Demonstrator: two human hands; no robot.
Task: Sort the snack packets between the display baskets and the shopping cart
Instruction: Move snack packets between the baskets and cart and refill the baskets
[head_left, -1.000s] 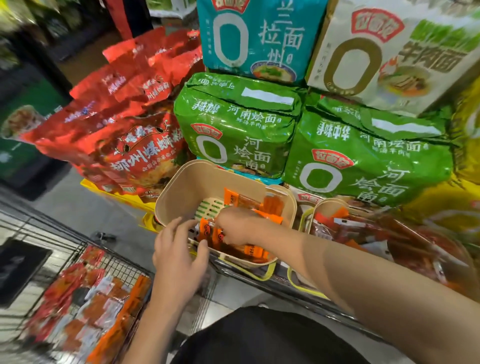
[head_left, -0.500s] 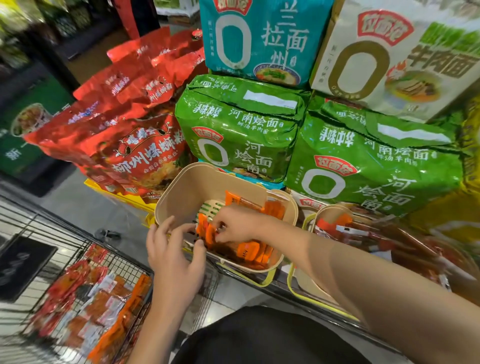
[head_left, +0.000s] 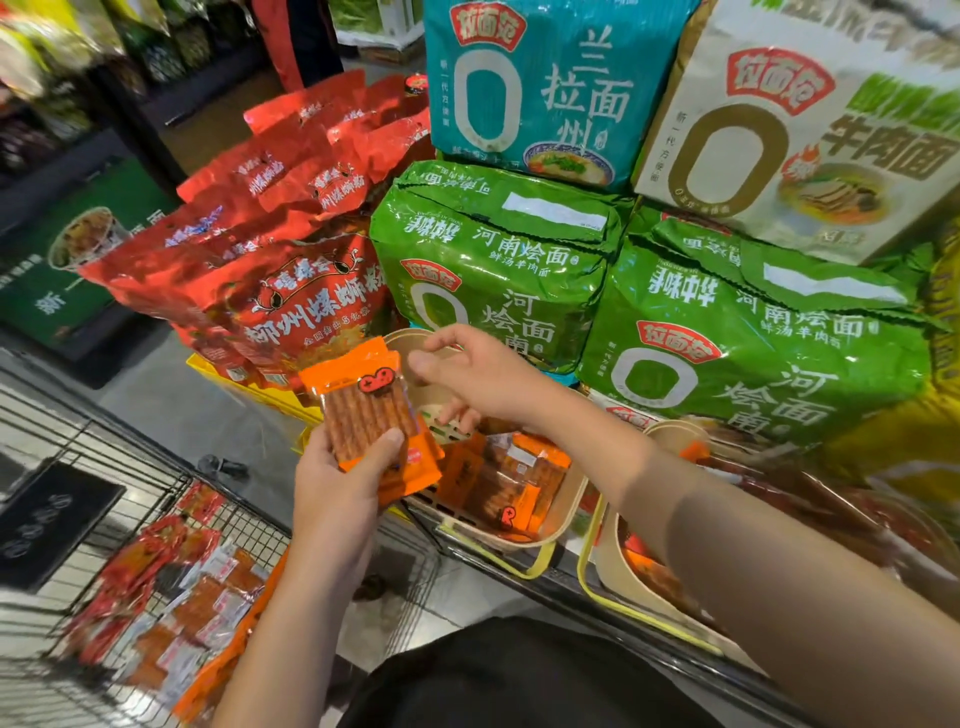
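Orange snack packet (head_left: 370, 415), striped sticks, left hand (head_left: 337, 488)

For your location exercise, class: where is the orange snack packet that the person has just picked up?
In the head view, left of centre: the left hand holds the orange snack packet upright above the near edge of the beige display basket, in front of the red bags.

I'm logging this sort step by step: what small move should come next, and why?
Probably swing the left hand down-left and drop its orange packets into the shopping cart. They are already lifted clear of the basket, the cart holds similar packets, and the right hand is free.
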